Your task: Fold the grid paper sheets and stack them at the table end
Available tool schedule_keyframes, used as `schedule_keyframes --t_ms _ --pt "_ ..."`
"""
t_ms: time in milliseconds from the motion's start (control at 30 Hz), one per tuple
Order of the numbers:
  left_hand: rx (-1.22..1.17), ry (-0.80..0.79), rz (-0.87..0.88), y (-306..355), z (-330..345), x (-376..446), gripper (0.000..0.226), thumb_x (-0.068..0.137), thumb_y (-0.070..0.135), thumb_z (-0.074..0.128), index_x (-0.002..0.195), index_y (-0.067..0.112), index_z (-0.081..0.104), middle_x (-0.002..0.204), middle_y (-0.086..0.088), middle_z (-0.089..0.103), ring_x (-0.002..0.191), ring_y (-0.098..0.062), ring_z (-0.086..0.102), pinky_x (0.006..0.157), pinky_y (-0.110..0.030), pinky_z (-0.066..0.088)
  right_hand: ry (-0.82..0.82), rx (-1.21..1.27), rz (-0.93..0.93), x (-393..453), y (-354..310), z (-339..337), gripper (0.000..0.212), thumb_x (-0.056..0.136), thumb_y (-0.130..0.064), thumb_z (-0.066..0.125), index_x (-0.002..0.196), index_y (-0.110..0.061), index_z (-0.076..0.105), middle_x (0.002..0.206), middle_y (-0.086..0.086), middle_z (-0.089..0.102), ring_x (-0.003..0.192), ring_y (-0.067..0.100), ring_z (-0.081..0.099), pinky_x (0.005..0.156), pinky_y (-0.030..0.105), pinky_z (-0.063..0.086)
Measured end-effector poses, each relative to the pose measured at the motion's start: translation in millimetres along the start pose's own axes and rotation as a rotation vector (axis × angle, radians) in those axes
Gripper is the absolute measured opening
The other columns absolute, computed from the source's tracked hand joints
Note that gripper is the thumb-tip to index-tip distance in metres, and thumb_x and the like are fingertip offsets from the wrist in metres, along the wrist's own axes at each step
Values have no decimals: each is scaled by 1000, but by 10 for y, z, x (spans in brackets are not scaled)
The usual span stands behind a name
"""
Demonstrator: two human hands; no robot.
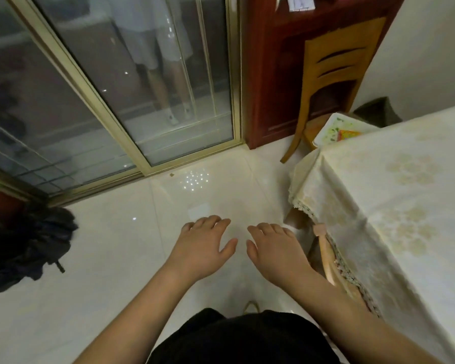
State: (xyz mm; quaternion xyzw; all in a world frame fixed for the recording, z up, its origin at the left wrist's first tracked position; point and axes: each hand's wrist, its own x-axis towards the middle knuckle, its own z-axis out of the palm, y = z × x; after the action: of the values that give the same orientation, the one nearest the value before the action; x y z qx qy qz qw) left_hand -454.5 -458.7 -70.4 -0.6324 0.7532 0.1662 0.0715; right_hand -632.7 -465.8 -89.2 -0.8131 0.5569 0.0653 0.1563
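dark clothing (244, 337) of the person fills the bottom of the view, closest of all, with both bare forearms reaching forward out of it.

beneath the hands spreads the pale tiled floor (103, 258), glossy enough to throw back ceiling lights. to the right of the right hand stands the surface (405, 206), draped in a cream patterned cloth with a lace hem; it probably waits as the work area, since the folding and stacking belong there. beyond the hands, a sliding glass door (116, 88) reflects a standing figure. far ahead and right of the hands sits a wooden chair (334, 74) against a red-brown cabinet (268, 74). well to the left of the left hand lies a heap of dark fabric (26, 245) on the floor.

left hand (204, 246) and right hand (275, 249) hover side by side, palms down, fingers relaxed and slightly spread, holding nothing. they seem poised in readiness, not working, as nothing lies under them but floor.

no grid paper sheets show anywhere; where they are cannot be told. folding looks not yet begun, so turning toward the surface seems the likely need.
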Motion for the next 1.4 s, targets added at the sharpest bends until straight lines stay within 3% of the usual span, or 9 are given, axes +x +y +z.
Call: schedule_keyframes --t_ms 100,233,367,433,600,833,1067,1200,1400 --pt "9 -22 40 -21 -108 341 83 78 68 3 149 32 26 154 8 32 140 -14 29 112 -37 24 16 14 51 222 138 -59 65 92 -45 11 140 -20 47 135 4 55 121 27 53 102 41 37" --pt "41 3 112 -85 -251 864 90 73 69 -2 149 31 29 152 8 34 138 -14 33 109 -36 26 75 41 156 546 332 -132 54 87 -42 31 116 -17 68 103 5 70 90 28 68 77 39 52" --pt "37 3 196 -145 -373 1396 91 72 68 -2 148 30 31 152 7 36 137 -14 34 109 -37 27 34 47 203 892 473 -255 55 96 -43 23 144 -22 41 137 3 52 123 26 50 101 38 36" --pt "44 -9 249 -200 -426 1680 91 71 67 -2 148 30 30 152 7 35 137 -14 34 109 -37 27 40 65 254 1115 539 -303 51 100 -43 27 147 -24 35 142 2 47 128 25 45 103 38 33" --pt "60 -63 397 -411 -684 2332 88 73 67 3 149 30 28 153 6 33 138 -15 31 111 -40 28 104 67 398 1649 565 -463 61 92 -47 14 140 -25 44 132 2 57 119 25 53 96 38 40" --pt "125 -122 610 -522 -1051 3192 61 95 56 31 150 28 26 153 6 32 138 -17 30 111 -42 28 148 80 587 2156 725 -728 63 87 -47 14 124 -22 59 115 4 65 105 28 62 87 39 46" --pt "175 -111 753 -91 -1103 3855 80 78 63 10 147 27 33 145 7 41 133 -16 37 104 -38 32 118 95 790 2321 1113 -929 55 86 -44 27 115 -20 67 104 6 70 92 29 67 76 38 52" --pt "201 -95 841 321 -1100 4204 73 83 62 16 143 28 39 140 6 47 129 -17 43 102 -39 35 158 126 883 2375 1457 -915 48 86 -41 33 110 -19 69 97 5 71 84 27 68 70 38 53" --pt "311 -167 962 981 -1219 4615 60 94 57 31 147 29 30 148 5 39 135 -17 36 107 -41 33 224 221 988 2325 2010 -1032 45 85 -40 37 107 -20 71 95 4 70 81 27 68 66 38 55"
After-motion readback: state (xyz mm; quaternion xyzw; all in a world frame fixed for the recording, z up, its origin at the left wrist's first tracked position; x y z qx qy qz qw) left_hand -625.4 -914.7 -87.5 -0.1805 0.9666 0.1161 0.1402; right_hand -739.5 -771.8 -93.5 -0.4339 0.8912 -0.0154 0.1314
